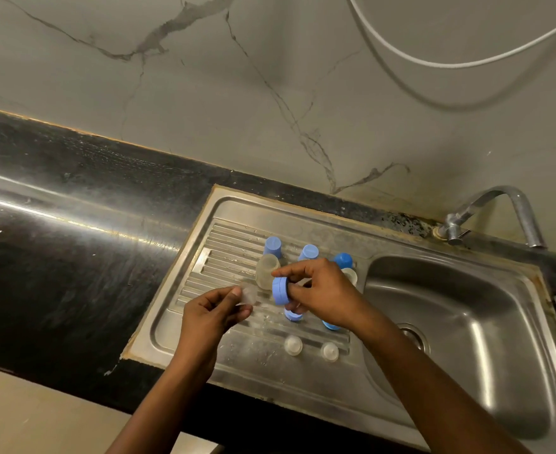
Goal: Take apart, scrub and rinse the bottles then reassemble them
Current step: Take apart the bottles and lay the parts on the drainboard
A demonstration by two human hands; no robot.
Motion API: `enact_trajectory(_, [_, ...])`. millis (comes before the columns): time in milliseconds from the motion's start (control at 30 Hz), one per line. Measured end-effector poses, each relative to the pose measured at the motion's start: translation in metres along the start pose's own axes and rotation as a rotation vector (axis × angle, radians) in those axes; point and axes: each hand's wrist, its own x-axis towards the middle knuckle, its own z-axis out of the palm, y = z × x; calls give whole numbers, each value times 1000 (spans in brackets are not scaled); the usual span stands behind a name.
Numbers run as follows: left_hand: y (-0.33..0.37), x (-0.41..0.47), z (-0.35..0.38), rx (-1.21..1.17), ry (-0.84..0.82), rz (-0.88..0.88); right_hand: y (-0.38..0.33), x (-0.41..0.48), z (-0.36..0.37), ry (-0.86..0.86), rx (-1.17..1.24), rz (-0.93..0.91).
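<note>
Sink basin (450,348) sat R of the ribbed drainboard (224,253). Over the board's middle, R hand (324,294) gripped a blue screw ring (280,290), held on edge; L hand (209,311) pinched a clear teat (249,295) beside it. A clear bottle (268,271) & blue caps (272,246) stood at the board's back; two loose teats (293,345) sat near its front edge.

- Ring (280,290) in the right fingers (298,268): plain mid-blue.
- Teat (248,294) in the left fingers (234,294): clear, colourless.
- Three caps (273,246) beyond the fingers: blue, the rightmost deeper.
- Bottle (268,270) just beyond the right fingertips: cloudy clear, faintly yellow.
- Two domes (293,345) nearer than the fingers: milky clear.
- Drainboard (230,250) under the fingers: grey steel, straight ribs.
- Counter (73,257) left of the fingers: black.
- Wall (270,109) far beyond: pale grey, dark marble veins.
- Hose (434,62): white.
</note>
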Motion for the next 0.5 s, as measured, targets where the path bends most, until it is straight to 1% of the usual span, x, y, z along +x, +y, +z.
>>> enact_trajectory(67, [-5,0,-11,31,39,-12,2,4,13,-16,-130,1])
enact_trajectory(133, [-11,0,-21,59,80,-28,7,8,29,-13,-329,-39])
enact_trajectory(200, [-17,-1,-30,90,114,-40,12,16,47,1,-467,-66])
enact_trajectory(300, [-24,-3,-38,122,137,-46,22,32,69,-8,-548,-69])
enact_trajectory(400, [-29,-7,-38,136,106,-58,30,45,82,-42,-628,-43])
enact_trajectory(500, [-32,-7,-36,143,76,-65,35,52,88,-50,-641,-22])
